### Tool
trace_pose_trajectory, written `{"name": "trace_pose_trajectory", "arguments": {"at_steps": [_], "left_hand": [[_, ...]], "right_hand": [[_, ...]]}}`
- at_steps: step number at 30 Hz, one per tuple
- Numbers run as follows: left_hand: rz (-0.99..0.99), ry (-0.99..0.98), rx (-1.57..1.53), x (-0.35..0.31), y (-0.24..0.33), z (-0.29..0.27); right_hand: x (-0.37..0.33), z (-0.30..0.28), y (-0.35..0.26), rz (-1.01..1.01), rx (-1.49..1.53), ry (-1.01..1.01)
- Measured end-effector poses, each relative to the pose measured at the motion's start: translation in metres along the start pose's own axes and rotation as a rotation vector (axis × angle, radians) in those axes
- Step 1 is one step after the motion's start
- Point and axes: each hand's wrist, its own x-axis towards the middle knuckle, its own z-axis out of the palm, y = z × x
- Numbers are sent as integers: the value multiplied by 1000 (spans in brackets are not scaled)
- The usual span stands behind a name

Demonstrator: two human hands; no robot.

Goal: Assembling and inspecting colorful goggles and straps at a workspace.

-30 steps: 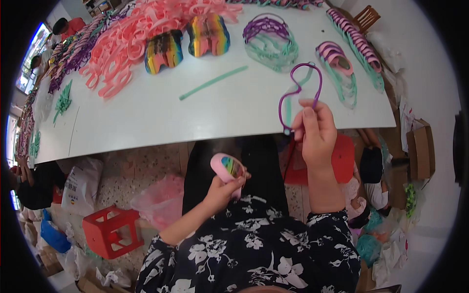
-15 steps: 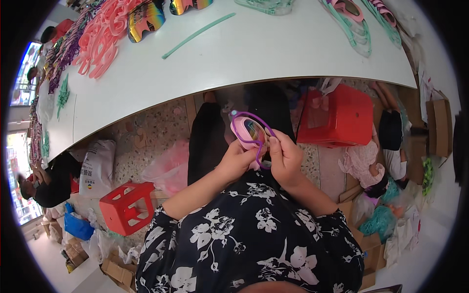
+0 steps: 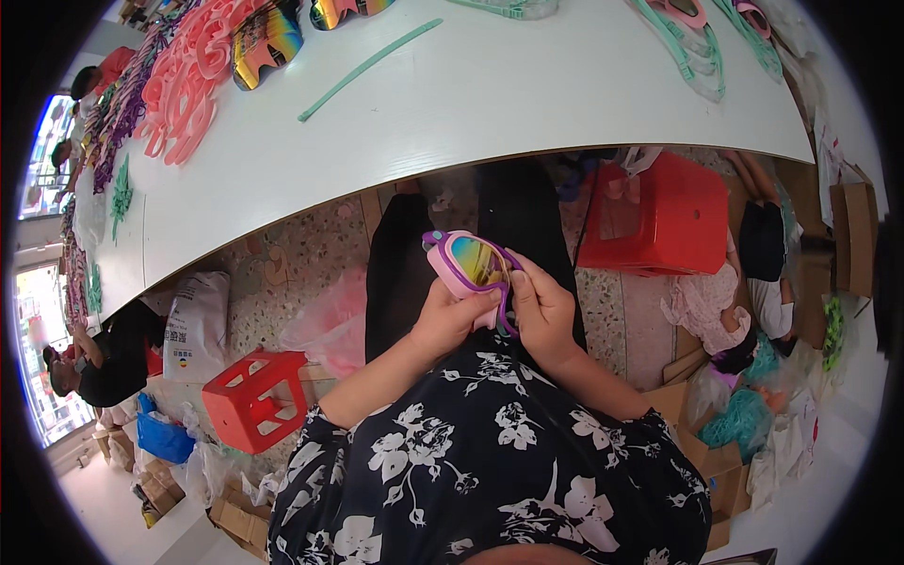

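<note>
Over my lap I hold swim goggles (image 3: 474, 262) with a pink body, a purple rim piece and a rainbow mirrored lens facing up. My left hand (image 3: 450, 315) grips the lower left side, its thumb on the lens edge. On the other side my right hand (image 3: 543, 309) pinches the purple rim. The purple piece runs along the pink edge; whether it is seated all round is hidden by my fingers.
The white table (image 3: 405, 132) holds pink frames (image 3: 179, 94), mirrored lenses (image 3: 266, 47), a mint green strap (image 3: 367, 71) and green-strapped goggles (image 3: 692, 56). Red stools (image 3: 659, 221) stand on the floor, right and left. Other people sit at both sides.
The purple piece, a loose loop standing off the pink body before, now lies along its edge. The goggles have turned, showing more of the lens. Both hands keep their hold.
</note>
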Motion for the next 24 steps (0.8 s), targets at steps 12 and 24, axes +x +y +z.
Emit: {"name": "trace_pose_trajectory", "arguments": {"at_steps": [12,24], "left_hand": [[82,23,-208,32,1,-16],[239,-1,1041,-31,51,-29]], "right_hand": [[18,11,18,436,632,-142],[137,-97,-52,105,-238,-644]]}}
